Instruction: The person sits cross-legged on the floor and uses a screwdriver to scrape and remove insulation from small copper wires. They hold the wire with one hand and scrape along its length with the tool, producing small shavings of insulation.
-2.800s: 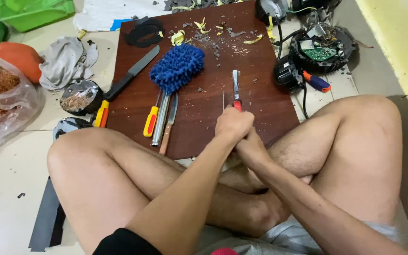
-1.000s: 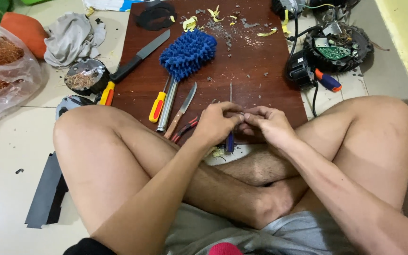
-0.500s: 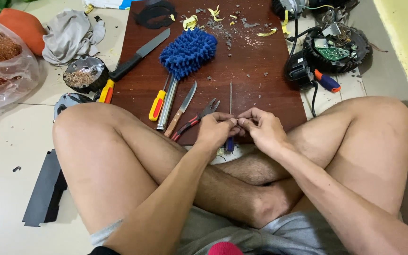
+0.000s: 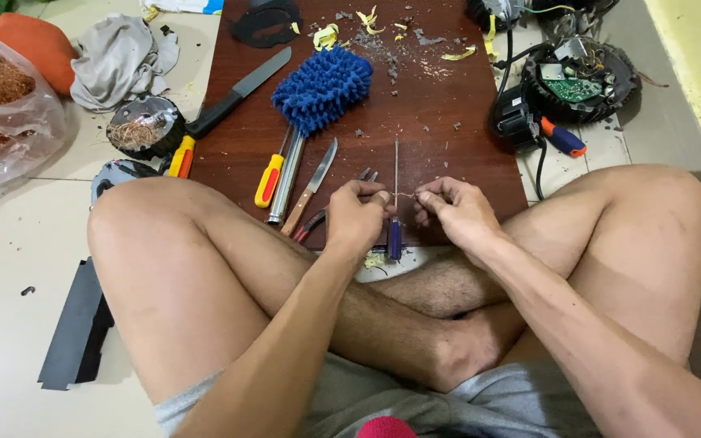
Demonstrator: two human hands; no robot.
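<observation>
Both hands pinch a thin wire over the near edge of the dark brown board: left hand and right hand close together. The board lies on pale floor tiles; above the hands on it sits a blue duster head.

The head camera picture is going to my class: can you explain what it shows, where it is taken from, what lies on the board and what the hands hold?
The camera sits on the person's head and looks down at their crossed legs. There is no machine, only two bare hands. The left hand and right hand pinch a thin wire between them, over a blue-handled screwdriver. On the brown board lie a knife, a fluffy blue duster and a yellow-handled screwdriver. Beside the board sits an opened round device.
</observation>
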